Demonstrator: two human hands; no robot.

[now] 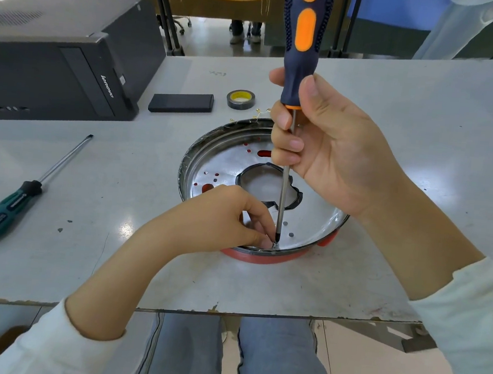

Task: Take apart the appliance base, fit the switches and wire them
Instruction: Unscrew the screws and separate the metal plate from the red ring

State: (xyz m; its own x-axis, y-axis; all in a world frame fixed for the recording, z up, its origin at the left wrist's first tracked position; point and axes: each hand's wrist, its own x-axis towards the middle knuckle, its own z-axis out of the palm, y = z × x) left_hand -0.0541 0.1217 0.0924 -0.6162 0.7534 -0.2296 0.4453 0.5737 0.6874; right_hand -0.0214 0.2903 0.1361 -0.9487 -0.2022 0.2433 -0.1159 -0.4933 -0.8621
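On the grey table [394,116], right hand [329,146] grips an upright screwdriver [298,57]; left hand [224,217] pinches its tip.
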